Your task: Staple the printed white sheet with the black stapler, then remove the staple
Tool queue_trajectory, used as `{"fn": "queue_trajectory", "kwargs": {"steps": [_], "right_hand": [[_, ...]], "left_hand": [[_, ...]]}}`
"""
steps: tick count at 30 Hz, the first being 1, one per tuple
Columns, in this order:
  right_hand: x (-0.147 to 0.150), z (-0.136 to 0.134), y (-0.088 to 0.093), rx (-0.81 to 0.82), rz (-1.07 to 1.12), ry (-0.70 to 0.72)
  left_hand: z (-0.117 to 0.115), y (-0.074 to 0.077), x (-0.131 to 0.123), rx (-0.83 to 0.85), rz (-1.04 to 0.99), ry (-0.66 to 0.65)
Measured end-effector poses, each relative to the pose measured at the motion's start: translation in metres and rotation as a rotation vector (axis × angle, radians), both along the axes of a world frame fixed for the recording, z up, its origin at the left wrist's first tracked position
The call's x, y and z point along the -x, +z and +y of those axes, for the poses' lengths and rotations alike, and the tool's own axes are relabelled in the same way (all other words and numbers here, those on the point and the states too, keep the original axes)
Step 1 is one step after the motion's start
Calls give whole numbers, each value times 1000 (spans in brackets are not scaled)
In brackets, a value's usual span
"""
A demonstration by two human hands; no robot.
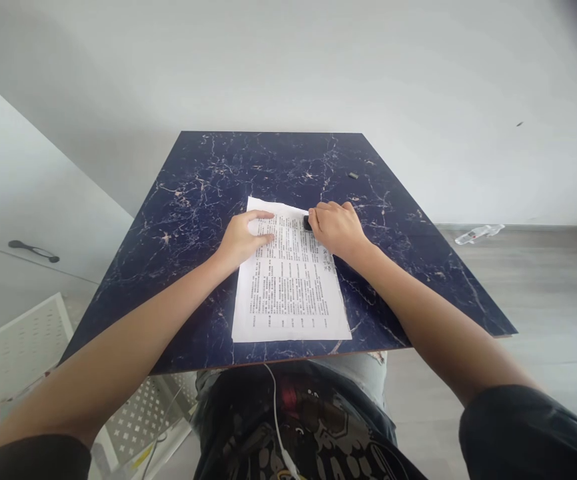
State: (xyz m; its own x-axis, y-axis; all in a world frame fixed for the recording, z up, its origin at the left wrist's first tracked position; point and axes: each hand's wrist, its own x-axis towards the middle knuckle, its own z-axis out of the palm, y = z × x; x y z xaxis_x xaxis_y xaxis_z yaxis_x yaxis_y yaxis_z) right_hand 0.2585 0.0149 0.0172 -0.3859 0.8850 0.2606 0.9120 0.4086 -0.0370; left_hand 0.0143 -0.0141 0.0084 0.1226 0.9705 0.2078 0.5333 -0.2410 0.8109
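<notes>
Printed sheets of paper point(288, 287) lie on the dark blue table, their text running sideways to me. My left hand point(243, 237) rests on the left edge of the sheets, thumb and fingers spread apart. At the far right edge of the paper, my right hand point(337, 227) is closed around a small black object point(307, 223), which looks like a stapler. Only its blunt end shows over the print; the fingers hide the rest. Handwritten marks are visible on the paper just below that hand.
The table point(248, 167) has a marbled top and stands against a white wall. A small dark grey piece point(353, 175) lies toward its far right. A clear plastic item point(479, 233) is on the floor at right. White perforated panels point(133, 420) stand at lower left.
</notes>
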Motion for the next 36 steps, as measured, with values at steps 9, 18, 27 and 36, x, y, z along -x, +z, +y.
{"fn": "queue_trajectory", "kwargs": {"steps": [9, 18, 27, 36], "right_hand": [[8, -6, -6, -66, -79, 40], [-8, 10, -1, 10, 242, -159], [-43, 23, 13, 105, 183, -39], [-74, 28, 26, 183, 135, -138]], "left_hand": [[0, 2, -2, -13, -4, 9], [1, -2, 2, -13, 24, 7], [5, -6, 6, -184, 271, 47], [14, -16, 17, -157, 423, 94]]}}
